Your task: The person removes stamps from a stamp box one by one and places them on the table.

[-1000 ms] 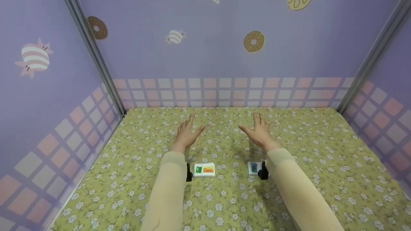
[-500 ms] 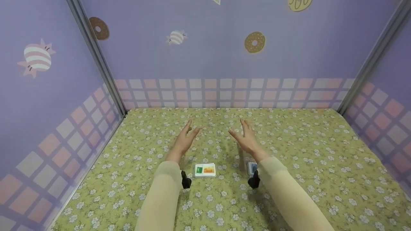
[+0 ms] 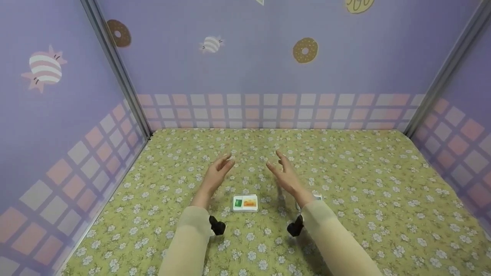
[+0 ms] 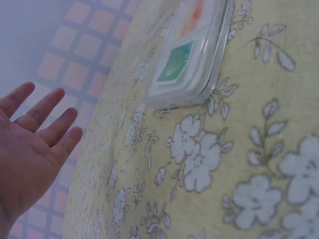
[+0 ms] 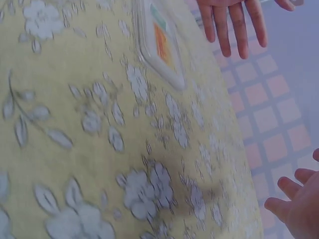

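My left hand (image 3: pixel 215 174) hovers above the cloth with fingers relaxed and holds nothing. Opposite it, palm turned inward, my right hand (image 3: pixel 287 177) is also off the cloth, its fingers loosely extended and nothing in them. Between the forearms lies a flat clear plastic case (image 3: pixel 245 203) with a white face bearing a green and an orange picture. In the left wrist view, that case (image 4: pixel 174 74) is beside the left hand, apart from it. A second small flat case (image 3: pixel 318 197) is mostly hidden under the right wrist; only an edge shows.
A yellow-green flowered cloth (image 3: pixel 368 214) covers the table. Purple walls with printed sweets and pink-and-white squares (image 3: pixel 287 100) enclose its back and sides. Grey metal posts (image 3: pixel 126 86) stand at the rear corners. Black wrist mounts (image 3: pixel 217 226) jut inward from the sleeves.
Both hands have drawn back toward the body, the right one also leftward, narrowing the space between them. The right arm now covers most of the second case. The first case stays in place.
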